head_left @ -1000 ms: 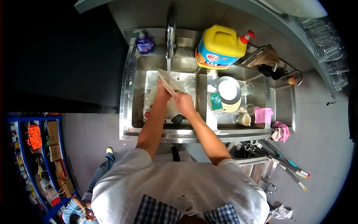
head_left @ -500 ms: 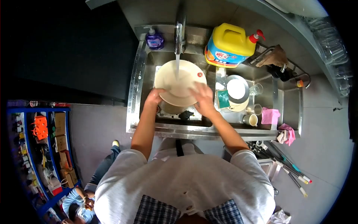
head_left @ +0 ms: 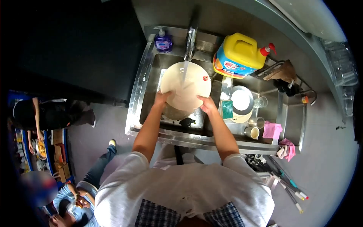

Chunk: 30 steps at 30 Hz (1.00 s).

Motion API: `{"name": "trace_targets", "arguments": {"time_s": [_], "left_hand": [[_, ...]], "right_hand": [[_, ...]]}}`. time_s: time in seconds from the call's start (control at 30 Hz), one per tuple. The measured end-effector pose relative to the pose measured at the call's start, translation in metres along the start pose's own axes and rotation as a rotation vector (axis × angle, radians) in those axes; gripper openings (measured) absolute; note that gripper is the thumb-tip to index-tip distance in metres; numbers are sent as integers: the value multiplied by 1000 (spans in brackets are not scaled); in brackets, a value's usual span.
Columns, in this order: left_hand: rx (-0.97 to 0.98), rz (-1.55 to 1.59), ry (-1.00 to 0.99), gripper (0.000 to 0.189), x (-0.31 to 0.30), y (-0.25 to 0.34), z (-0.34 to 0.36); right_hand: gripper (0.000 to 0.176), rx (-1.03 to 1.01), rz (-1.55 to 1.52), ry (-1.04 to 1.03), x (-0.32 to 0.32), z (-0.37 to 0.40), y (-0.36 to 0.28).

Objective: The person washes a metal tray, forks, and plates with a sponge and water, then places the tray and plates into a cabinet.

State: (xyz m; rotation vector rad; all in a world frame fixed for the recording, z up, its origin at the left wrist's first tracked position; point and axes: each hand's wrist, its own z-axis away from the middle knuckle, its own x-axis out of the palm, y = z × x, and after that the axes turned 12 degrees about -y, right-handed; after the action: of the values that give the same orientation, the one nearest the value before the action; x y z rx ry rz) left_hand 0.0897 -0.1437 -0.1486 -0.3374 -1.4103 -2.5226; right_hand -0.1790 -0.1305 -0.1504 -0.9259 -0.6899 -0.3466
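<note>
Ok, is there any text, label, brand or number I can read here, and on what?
Nothing reads clearly.
Jug label: red marks on a white patch, blurred.
Soap bottle label: too small to read.
Plate: a red mark near the rim, too small to read.

Faucet (head_left: 190, 39) above plate (head_left: 187, 89) — crowded right basin (head_left: 273, 112)
</note>
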Motion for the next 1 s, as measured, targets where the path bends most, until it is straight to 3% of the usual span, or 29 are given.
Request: {"name": "trace_targets", "arguments": {"time_s": [0.03,0.13,0.27,0.37,0.53,0.6,0.63,0.67,0.7,0.77,0.8,0.83,0.87,0.9,1.0], "left_hand": [[-48,72,121,35,24,37,34],[-100,98,152,35,2,40,53],[-265,430,-78,36,-24,5,71],[-154,282,-204,41,-22,-38,44],[28,273,-154,38,-14,-28,15],[68,276,-112,37,-22,-23,19],[129,156,-20,30,-23,-22,22],[158,91,13,27,-23,-16,26],[181,26,47,25,-23,-8,34],[249,-96,76,18,-27,6,50],[219,-171,109,18,-26,16,64],[193,-250,139,18,-21,33,77],[172,-330,168,18,-22,44,82],[285,-345,174,19,-38,25,68],[256,-526,218,18,-41,49,88]], "right_hand": [[46,13,-94,-5,-22,-21,19],[48,42,-50,-44,20,-10,24],[47,86,32,-102,26,30,33],[48,71,-3,-39,9,42,26],[44,136,76,24,16,16,-11],[38,248,513,186,27,1,-32],[45,192,1023,310,26,-17,-39],[50,-286,1508,378,38,-25,-51],[54,-448,1565,451,62,-35,-68],[51,-353,1373,243,131,-50,-108],[48,-423,1562,197,134,-76,-116],[34,-271,1806,267,146,-94,-125],[22,-208,1858,316,167,-90,-134],[21,-217,1943,267,158,-106,-138],[24,-172,1979,211,147,-126,-160]]}}
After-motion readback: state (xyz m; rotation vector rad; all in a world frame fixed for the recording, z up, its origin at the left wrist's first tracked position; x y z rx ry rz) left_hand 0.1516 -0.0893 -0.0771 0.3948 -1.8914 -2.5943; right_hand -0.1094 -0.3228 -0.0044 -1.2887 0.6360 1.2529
